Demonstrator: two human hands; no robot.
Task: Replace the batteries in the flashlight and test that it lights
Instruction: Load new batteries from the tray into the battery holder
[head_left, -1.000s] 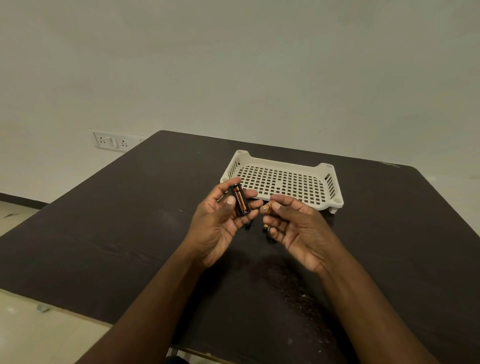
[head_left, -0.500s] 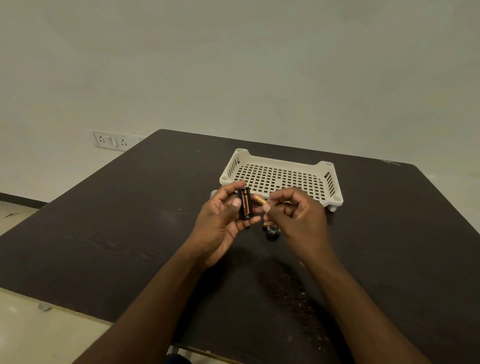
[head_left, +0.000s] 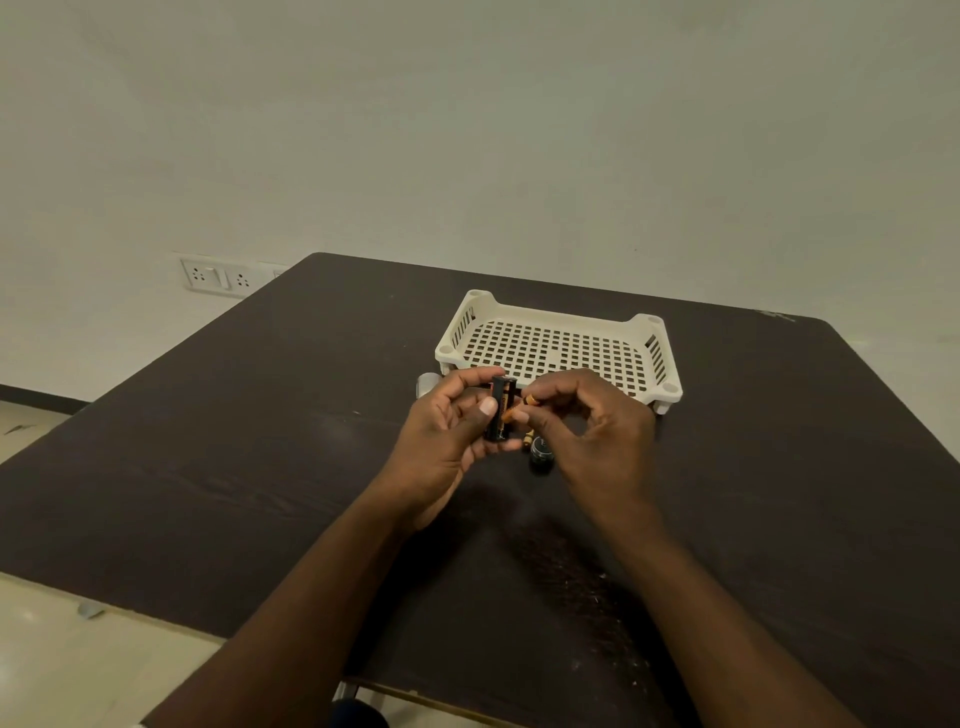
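Observation:
My left hand (head_left: 447, 431) grips a black battery holder (head_left: 500, 410) upright, with a black-and-orange cell showing in it. My right hand (head_left: 587, 431) pinches a small orange-tipped battery (head_left: 521, 406) against the holder's right side. Below the two hands a black round flashlight cap (head_left: 540, 451) lies on the dark table (head_left: 260, 441), with another battery tip (head_left: 528, 437) just beside it. A grey cylindrical part (head_left: 427, 383) pokes out behind my left fingers; I cannot tell what it is.
A white perforated plastic tray (head_left: 558, 349) stands just beyond my hands, with nothing in it. A wall socket plate (head_left: 215, 274) sits on the wall at the far left. The table's near edge runs below my forearms.
My right hand has lifted a battery from near the table and brought it left against the holder. The left hand has turned the holder more upright.

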